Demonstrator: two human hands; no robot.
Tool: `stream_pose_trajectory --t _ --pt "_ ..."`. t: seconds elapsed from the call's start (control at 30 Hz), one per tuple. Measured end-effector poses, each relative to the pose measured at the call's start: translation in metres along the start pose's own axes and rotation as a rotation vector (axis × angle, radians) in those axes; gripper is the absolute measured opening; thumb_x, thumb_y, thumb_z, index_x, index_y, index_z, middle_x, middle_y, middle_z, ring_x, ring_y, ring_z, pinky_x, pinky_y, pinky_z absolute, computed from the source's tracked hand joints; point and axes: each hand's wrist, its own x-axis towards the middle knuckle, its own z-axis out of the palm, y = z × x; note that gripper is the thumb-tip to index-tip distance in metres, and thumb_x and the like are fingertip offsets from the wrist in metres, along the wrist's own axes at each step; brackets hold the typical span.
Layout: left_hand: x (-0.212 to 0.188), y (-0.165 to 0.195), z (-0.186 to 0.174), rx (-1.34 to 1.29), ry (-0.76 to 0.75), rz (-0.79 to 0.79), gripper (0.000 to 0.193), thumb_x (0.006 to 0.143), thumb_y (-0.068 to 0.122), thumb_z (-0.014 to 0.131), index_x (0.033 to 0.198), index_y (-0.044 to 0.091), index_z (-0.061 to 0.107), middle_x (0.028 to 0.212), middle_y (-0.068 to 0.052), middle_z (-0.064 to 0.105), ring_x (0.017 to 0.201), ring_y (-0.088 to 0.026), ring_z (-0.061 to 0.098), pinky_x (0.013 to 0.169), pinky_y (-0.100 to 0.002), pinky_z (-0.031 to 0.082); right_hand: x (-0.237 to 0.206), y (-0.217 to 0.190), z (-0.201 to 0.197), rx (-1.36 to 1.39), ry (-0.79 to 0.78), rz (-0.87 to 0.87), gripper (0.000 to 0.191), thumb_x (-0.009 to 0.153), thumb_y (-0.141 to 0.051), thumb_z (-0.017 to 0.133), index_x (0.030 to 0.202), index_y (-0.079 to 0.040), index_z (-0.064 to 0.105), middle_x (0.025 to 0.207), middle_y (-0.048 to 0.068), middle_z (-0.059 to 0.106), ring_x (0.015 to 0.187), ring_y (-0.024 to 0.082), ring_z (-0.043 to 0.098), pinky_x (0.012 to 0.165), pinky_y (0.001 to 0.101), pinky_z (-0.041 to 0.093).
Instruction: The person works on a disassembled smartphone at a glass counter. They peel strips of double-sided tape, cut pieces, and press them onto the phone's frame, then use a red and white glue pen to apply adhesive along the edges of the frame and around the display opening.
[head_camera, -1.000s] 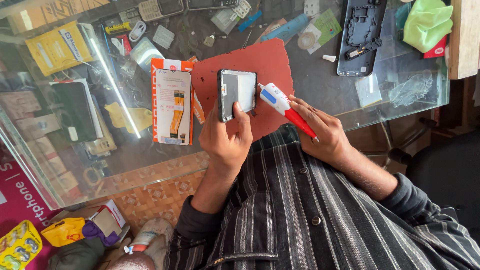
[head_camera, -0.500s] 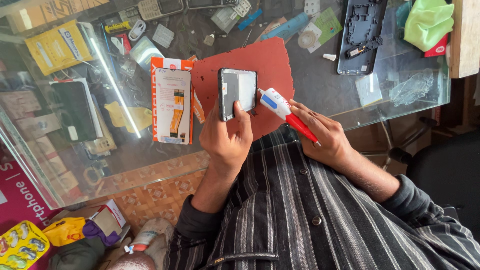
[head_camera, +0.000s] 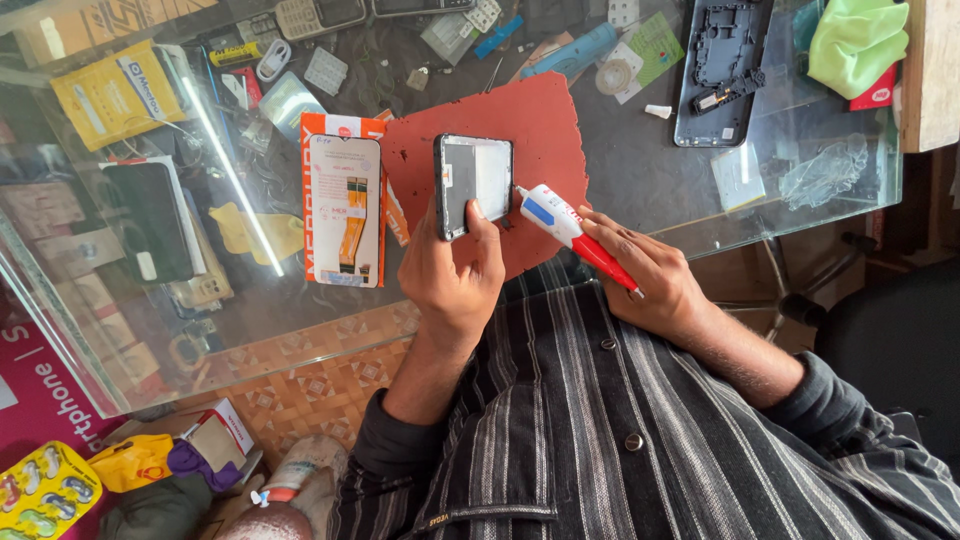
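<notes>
My left hand (head_camera: 452, 272) holds a black-framed phone body (head_camera: 473, 183) upright over a red mat (head_camera: 520, 150), thumb resting on its lower edge. My right hand (head_camera: 650, 275) grips a white and red glue tube (head_camera: 570, 232), its nozzle touching the phone frame's right edge. Both hands sit at the near edge of a glass counter (head_camera: 640, 190).
An orange and white parts packet (head_camera: 342, 205) lies left of the mat. A dark phone back frame (head_camera: 722, 68) and green cloth (head_camera: 857, 42) lie at the far right. Yellow packets (head_camera: 105, 92), keypads and small tools crowd the far left. A wooden block (head_camera: 930, 75) stands at the right edge.
The glue tube's nozzle has slid slightly down along the phone frame's right edge. My left hand keeps the phone steady.
</notes>
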Motion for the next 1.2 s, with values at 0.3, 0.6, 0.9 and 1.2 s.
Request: stream_pose_trajectory --t 0.3,0.6,0.9,1.2 --pt "-0.001 -0.001 0.0 0.004 -0.004 0.002 0.027 0.097 -0.003 0.072 0.121 -0.009 0.061 0.099 -0.016 0.07 0.083 -0.028 0.073 0.071 -0.036 0.059 -0.003 0.0 -0.002 0.015 -0.017 -0.011 0.051 0.08 0.013 0.071 0.13 0.009 0.059 0.13 0.029 0.066 0.121 0.04 0.069 0.098 0.0426 0.06" --pt "-0.002 -0.001 0.0 0.008 -0.021 0.007 0.027 0.098 -0.002 0.072 0.122 -0.008 0.06 0.103 -0.017 0.071 0.086 -0.027 0.075 0.072 -0.035 0.06 -0.005 -0.002 -0.006 0.033 -0.045 -0.007 0.052 0.081 0.013 0.071 0.132 0.008 0.058 0.133 0.028 0.065 0.121 0.04 0.069 0.098 0.0426 0.06" --pt "-0.003 -0.003 0.001 0.003 -0.014 0.014 0.027 0.099 -0.002 0.072 0.122 -0.008 0.06 0.102 -0.016 0.07 0.084 -0.026 0.074 0.07 -0.034 0.059 -0.009 -0.001 -0.006 0.047 -0.047 -0.012 0.053 0.082 0.013 0.072 0.133 0.007 0.058 0.134 0.026 0.065 0.122 0.039 0.068 0.099 0.0423 0.06" --pt "-0.001 -0.001 0.0 0.002 -0.004 0.006 0.027 0.098 -0.001 0.072 0.122 -0.007 0.06 0.103 -0.016 0.07 0.085 -0.028 0.074 0.072 -0.035 0.059 -0.013 -0.003 -0.005 0.073 -0.039 0.009 0.049 0.085 0.009 0.074 0.132 0.006 0.059 0.133 0.026 0.066 0.122 0.038 0.068 0.101 0.0421 0.059"
